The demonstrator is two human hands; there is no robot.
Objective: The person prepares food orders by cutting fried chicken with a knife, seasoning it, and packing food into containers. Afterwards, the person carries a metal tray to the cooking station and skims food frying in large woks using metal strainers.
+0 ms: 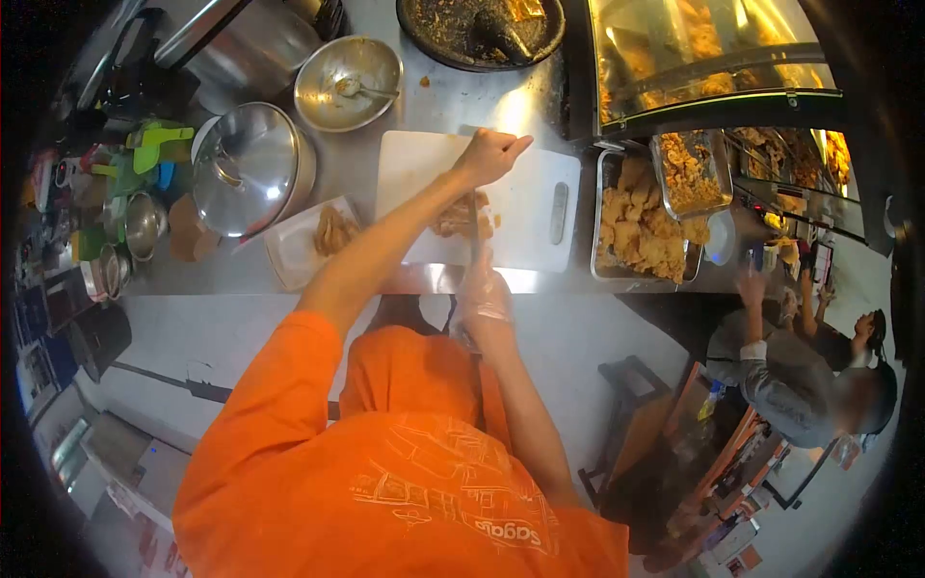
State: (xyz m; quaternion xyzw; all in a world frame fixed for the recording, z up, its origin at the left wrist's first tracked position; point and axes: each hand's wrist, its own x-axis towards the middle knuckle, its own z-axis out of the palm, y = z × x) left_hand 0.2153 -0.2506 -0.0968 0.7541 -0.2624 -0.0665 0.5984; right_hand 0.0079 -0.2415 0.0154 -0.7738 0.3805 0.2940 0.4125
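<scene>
My right hand (pixel 484 299), in a clear plastic glove, is closed round the handle of a knife (pixel 474 226). Its blade points away from me across a white cutting board (pixel 530 217). Pieces of browned, cooked-looking meat (pixel 449 222) lie on the board against the blade, partly covered by my left forearm. Bare and curled closed, my left hand (pixel 489 157) is above the far part of the board, in line with the blade; what its fingers grip, if anything, is hidden. Left of the board, a white tray (pixel 284 252) holds more browned pieces (pixel 333 231).
A lidded steel pot (pixel 246 169) and a steel bowl (pixel 323 69) with a spoon stand at left. Behind the board sits a dark stone mortar (pixel 434 48). Fried food fills metal trays (pixel 599 265) at right, below a lit display case (pixel 723 87). Another person (pixel 800 376) is at far right.
</scene>
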